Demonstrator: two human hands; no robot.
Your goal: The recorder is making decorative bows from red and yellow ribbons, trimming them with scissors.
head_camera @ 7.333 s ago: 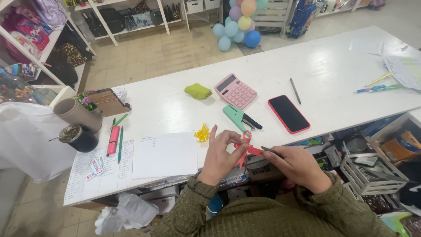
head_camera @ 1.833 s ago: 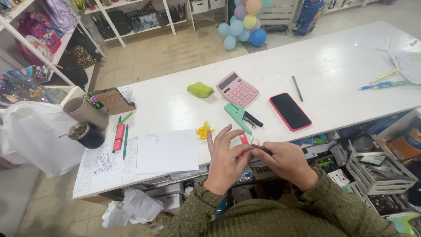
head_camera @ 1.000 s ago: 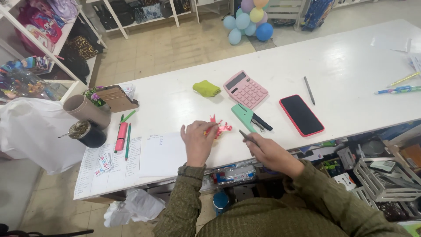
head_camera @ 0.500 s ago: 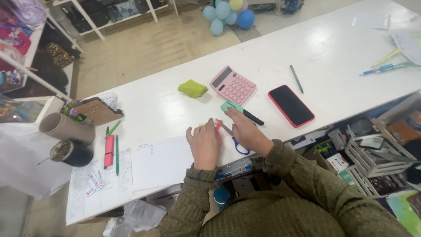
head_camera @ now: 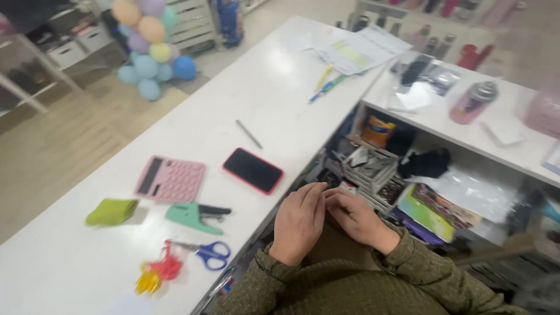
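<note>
My left hand (head_camera: 300, 224) and my right hand (head_camera: 356, 219) meet in front of my chest, just past the near edge of the white counter (head_camera: 262, 87). Their fingertips touch, the fingers are curled together, and nothing shows between them. On the counter to the left lie blue-handled scissors (head_camera: 210, 252), with a red ribbon piece (head_camera: 166, 268) and a yellow one (head_camera: 147, 283) next to them. A green punch tool (head_camera: 195, 214) lies just beyond. Both hands are apart from these things.
A pink calculator (head_camera: 170, 178), a red-cased phone (head_camera: 252, 170), a green cloth (head_camera: 111, 211) and a grey pen (head_camera: 249, 133) lie on the counter. Papers (head_camera: 356, 49) sit at its far end. Cluttered shelves (head_camera: 408, 175) are on my right, balloons (head_camera: 149, 46) on the floor beyond.
My hands have left the ribbon and scissors on the counter and drawn back to my chest. My view has swung to the right along the counter.
</note>
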